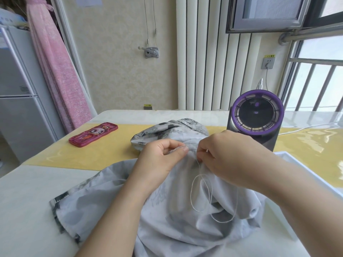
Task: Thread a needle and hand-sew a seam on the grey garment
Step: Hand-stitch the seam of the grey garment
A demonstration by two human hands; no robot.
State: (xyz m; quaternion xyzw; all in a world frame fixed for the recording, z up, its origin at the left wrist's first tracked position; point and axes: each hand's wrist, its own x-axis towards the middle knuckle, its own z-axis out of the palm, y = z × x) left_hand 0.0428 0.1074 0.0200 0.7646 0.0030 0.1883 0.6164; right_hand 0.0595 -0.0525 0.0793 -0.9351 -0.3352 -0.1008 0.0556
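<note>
Fingers of the left hand (163, 158) pinch a fold of the grey garment (167, 219), just in front of the purple-ringed fan (258, 115). The right hand (228, 156) fingers clamp the needle (192, 150). Hold the fold taut and draw the thread (193, 191) evenly.

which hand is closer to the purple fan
Right. The right hand pinches the needle just in front of the purple fan; the left hand grips the grey garment farther left.

Left grip (159, 158) and right grip (228, 154) are bare, as are both forearms (118, 210)
</note>
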